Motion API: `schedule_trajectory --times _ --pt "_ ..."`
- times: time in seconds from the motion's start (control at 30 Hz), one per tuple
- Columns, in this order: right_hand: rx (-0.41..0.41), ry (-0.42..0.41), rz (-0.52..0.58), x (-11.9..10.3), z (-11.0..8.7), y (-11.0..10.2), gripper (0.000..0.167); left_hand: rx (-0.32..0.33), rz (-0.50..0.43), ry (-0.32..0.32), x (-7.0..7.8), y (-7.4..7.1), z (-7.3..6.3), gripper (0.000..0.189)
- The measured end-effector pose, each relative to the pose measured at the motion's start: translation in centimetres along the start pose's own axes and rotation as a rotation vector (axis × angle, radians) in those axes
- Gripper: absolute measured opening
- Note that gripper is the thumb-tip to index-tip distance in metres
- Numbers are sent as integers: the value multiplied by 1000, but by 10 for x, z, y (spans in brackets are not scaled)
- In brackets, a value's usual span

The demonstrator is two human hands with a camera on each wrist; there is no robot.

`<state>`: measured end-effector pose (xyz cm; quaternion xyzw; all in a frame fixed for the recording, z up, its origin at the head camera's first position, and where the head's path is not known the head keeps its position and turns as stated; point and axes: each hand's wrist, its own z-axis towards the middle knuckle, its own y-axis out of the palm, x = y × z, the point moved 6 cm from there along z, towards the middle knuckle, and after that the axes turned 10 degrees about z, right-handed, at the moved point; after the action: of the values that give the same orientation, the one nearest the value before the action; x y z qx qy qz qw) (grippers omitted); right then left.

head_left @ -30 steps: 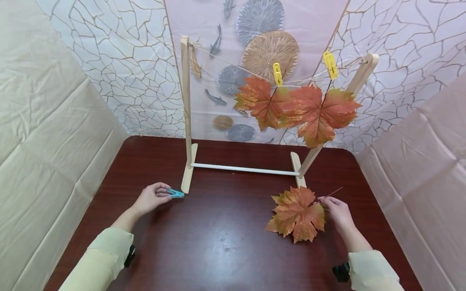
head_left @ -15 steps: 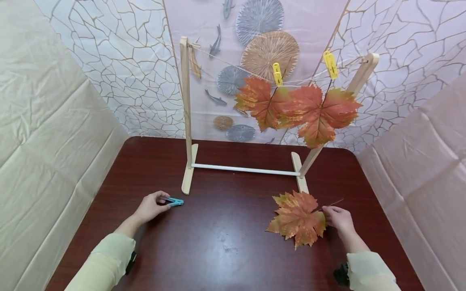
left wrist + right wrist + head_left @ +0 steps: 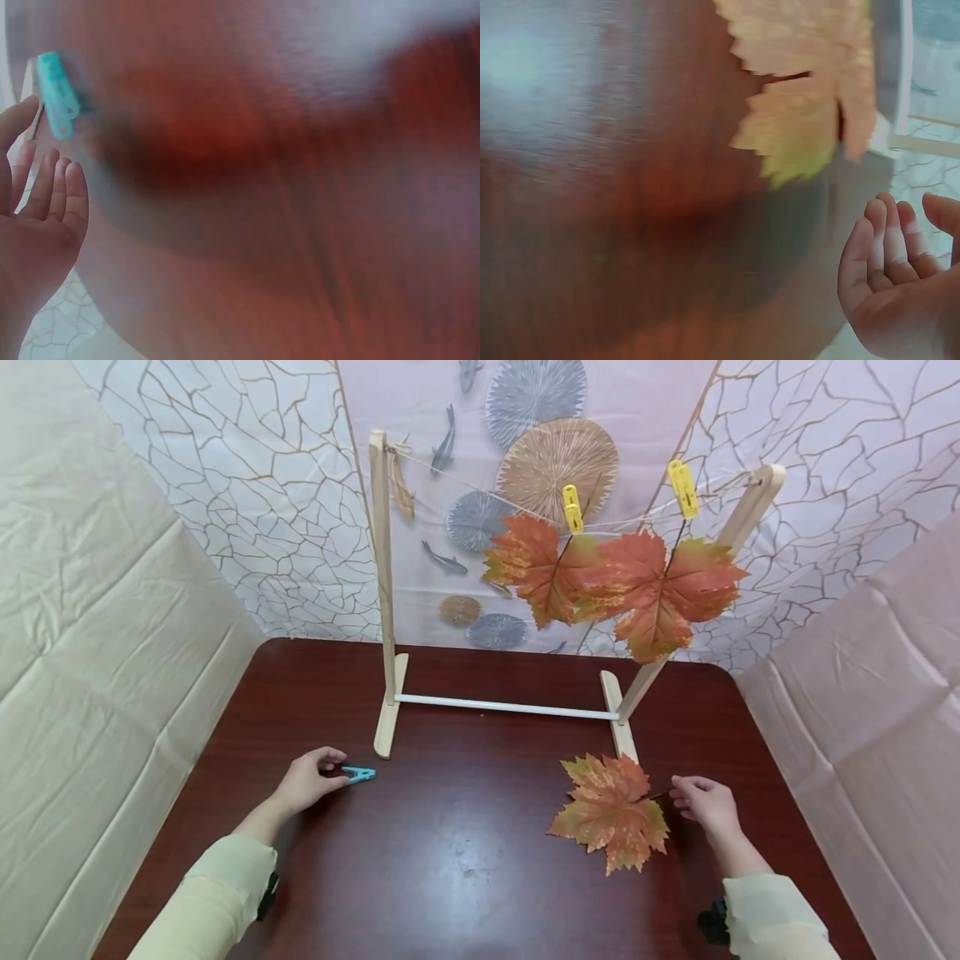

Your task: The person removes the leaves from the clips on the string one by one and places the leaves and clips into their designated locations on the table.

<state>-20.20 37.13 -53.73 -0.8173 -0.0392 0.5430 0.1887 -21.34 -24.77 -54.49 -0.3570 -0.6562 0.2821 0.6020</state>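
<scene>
A turquoise clothespin (image 3: 360, 774) lies on the dark wood table, just off the fingertips of my left hand (image 3: 307, 781). The left wrist view has that hand's fingers apart, with the thumb tip close to the clothespin (image 3: 58, 97). On the right, an orange-green artificial maple leaf (image 3: 611, 814) rests flat on the table. My right hand (image 3: 707, 807) hovers beside its stem, fingers loosely bent. Nothing sits between the thumb and fingers of the right hand (image 3: 900, 285) in the right wrist view, where the leaf (image 3: 799, 127) lies beyond the fingertips.
A wooden stand (image 3: 382, 560) with a white crossbar (image 3: 502, 706) stands at the back of the table (image 3: 450, 893). From its string, yellow clothespins (image 3: 682, 491) hold two orange leaves (image 3: 663, 597). Fabric walls (image 3: 112, 635) enclose the table's sides and back.
My left hand has lowered the turquoise clothespin toward me and let go of it. The right hand has laid down the leaf, released its stem and drawn slightly right.
</scene>
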Motion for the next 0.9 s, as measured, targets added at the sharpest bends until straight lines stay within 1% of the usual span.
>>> schedule_trajectory --times 0.03,0.07,0.13,0.17,0.27,0.3,0.37,0.43,0.5,0.6,0.77,0.9 --pt "-11 -7 -9 -7 -2 1 51 0 -6 0 2 -2 1 38" --pt "-10 -29 -1 -5 5 -2 51 2 -13 4 4 -5 2 39" --pt "-17 -41 5 -20 1 -1 50 14 -29 12 10 -12 6 41" --pt "-17 -43 -9 -30 -3 0 52 24 -40 18 13 -16 8 41" --pt "-43 -90 45 -53 -7 1 46 59 -81 51 27 -28 16 41" --pt "-56 -90 53 -70 -18 4 43 68 -103 61 33 -33 18 41" --pt "-68 -119 85 -84 -19 4 34 84 -142 87 45 -42 24 41" --pt "-77 -153 107 -99 -22 5 27 87 -177 104 59 -51 29 41" --pt "-81 -183 115 -112 -25 6 23 87 -209 118 73 -61 34 42" --pt "-87 -250 128 -132 -29 8 17 98 -249 144 92 -75 41 44" --pt "-83 -342 181 -165 -35 12 1 122 -321 200 126 -98 47 45" --pt "-97 -401 246 -190 -39 17 6 118 -363 242 154 -115 48 47"
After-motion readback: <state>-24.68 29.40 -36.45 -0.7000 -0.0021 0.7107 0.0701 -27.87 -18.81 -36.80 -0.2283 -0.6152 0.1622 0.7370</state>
